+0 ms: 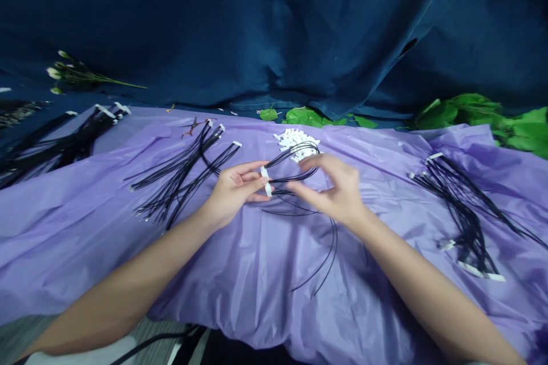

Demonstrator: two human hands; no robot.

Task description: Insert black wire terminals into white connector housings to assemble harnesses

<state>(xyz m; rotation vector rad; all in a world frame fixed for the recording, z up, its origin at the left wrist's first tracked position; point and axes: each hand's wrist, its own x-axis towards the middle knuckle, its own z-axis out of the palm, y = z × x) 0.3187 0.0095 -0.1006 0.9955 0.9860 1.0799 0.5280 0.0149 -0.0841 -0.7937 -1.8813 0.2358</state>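
Left hand [233,191] pinches white connectors [266,179] on black wires [295,182]; right hand [331,188] grips the looped strands at centre of purple sheet [274,296] | done, seemingly: capped bundles [184,174]; [462,217] | left: loose connector pile [295,141] behind.

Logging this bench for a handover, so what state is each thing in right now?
Left hand: pinching a white connector.
Right hand: holding black wires, looped.
Connector pile: loose, heaped.
Left bundle: lying fanned out.
Right bundle: lying flat, tangled.
Purple sheet: spread, wrinkled.
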